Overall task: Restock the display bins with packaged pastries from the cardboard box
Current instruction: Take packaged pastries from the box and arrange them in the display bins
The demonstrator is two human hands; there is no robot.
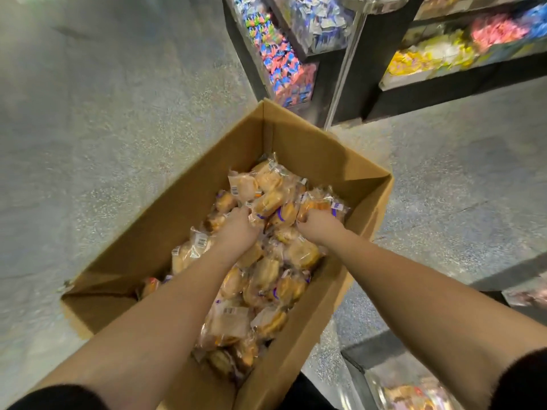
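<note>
An open cardboard box (pixel 299 137) stands on the floor below me, filled with many golden pastries in clear wrappers (pixel 266 276). Both arms reach down into it. My left hand (pixel 236 229) grips a bunch of wrapped pastries (pixel 257 184) near the box's far end, its fingers curled into the wrappers. My right hand (pixel 318 224) grips another bunch of packets (pixel 322 204) just to the right, fingers curled under them. The two hands are close together, a few packets apart.
Dark display units with clear bins stand beyond the box: one with blue and pink packets (pixel 284 63), one with silver-blue packets (pixel 322 22), one with yellow and pink packets (pixel 438 51). Another bin (pixel 411 392) sits at lower right. Speckled grey floor (pixel 118 113) lies to the left.
</note>
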